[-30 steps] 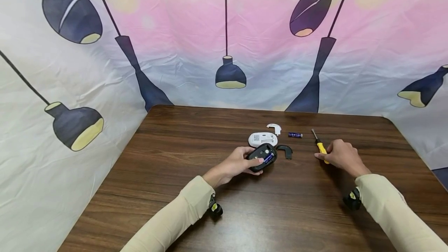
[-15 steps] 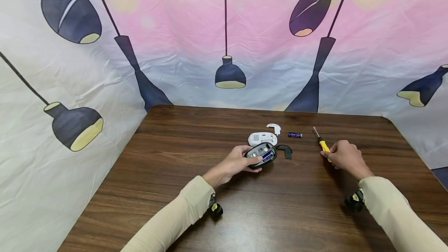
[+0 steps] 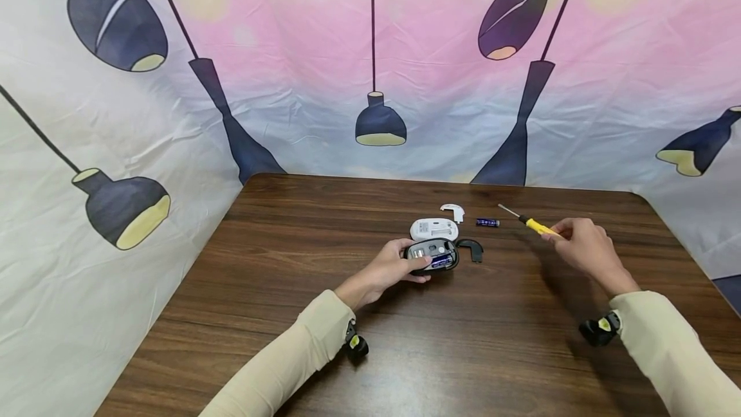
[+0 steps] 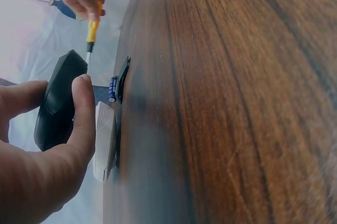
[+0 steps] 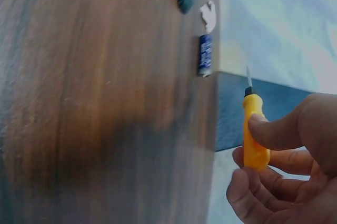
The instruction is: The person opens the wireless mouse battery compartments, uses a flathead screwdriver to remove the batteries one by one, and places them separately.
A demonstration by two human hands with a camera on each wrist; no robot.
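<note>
In my left hand [image 3: 389, 268] I hold a black computer mouse [image 4: 57, 103], its underside turned up and its battery bay uncovered. A blue battery [image 3: 441, 262] lies in that bay, and my thumb rests across the mouse beside it. My right hand [image 3: 587, 251] grips a screwdriver [image 5: 255, 140] by its yellow handle, raised off the table, with the metal shaft pointing left and away from me. Just behind the black mouse lies a white mouse [image 3: 425, 229], underside up, with its battery bay uncovered.
A curved black battery cover [image 3: 475, 250] lies right of the black mouse. Beyond the white mouse is a white cover [image 3: 455, 212], with a loose blue battery [image 3: 487, 222] to its right. The wooden table [image 3: 278, 243] meets a patterned cloth [image 3: 312, 127] at the back.
My right hand has lifted the screwdriver from the table and swung its tip to the left. The left hand has tilted the black mouse to lie more level.
</note>
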